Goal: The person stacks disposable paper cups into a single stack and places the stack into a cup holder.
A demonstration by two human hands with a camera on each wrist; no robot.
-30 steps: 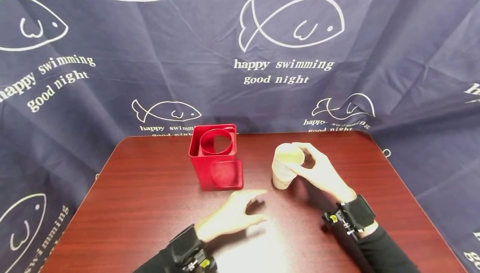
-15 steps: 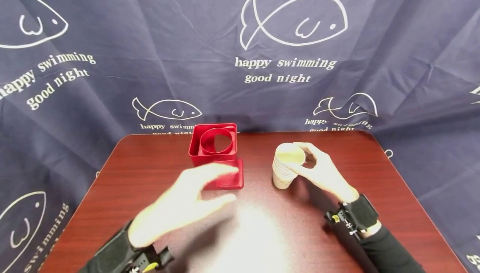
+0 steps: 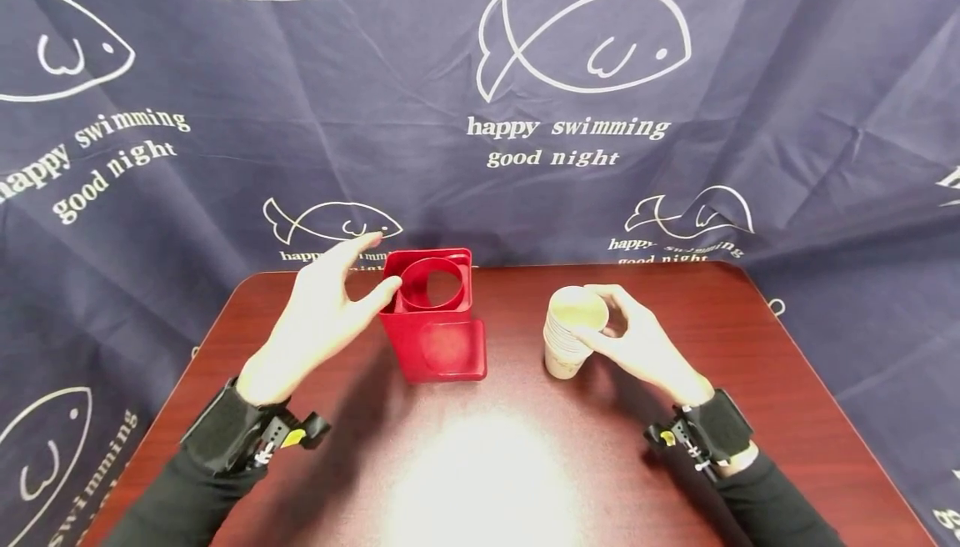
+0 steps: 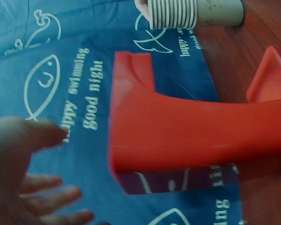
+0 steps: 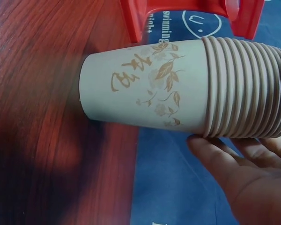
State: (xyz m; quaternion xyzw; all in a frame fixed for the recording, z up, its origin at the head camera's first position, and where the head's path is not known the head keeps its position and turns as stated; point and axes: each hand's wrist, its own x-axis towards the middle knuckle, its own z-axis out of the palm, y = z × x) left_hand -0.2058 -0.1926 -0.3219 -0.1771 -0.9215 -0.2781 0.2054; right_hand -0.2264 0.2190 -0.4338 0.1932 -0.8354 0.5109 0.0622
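Observation:
My right hand [image 3: 647, 345] holds a stack of white paper cups [image 3: 564, 340] near the rims, thumb and fingers around the upper end. Brown leaf prints and lettering decorate the lowest cup [image 5: 145, 86] in the right wrist view. The stack stands upright, mouth up. Left of it is a square red plastic holder [image 3: 405, 338] with a round ring in its top and a small tray at its foot. My left hand [image 3: 311, 313] is at the holder's left, thumb and fingers spread. In the left wrist view a gap separates that hand [image 4: 28, 173] from the red holder [image 4: 192, 126].
Everything stands on a reddish-brown wooden table [image 3: 660, 497], with a bright glare at its front middle. A dark blue cloth [image 3: 420, 130] with white fish drawings hangs behind and at both sides. The holder sits near the table's back edge.
My left hand has moved left and away from the front of the holder, then up to its left side. The right hand and the paper cups have stayed put.

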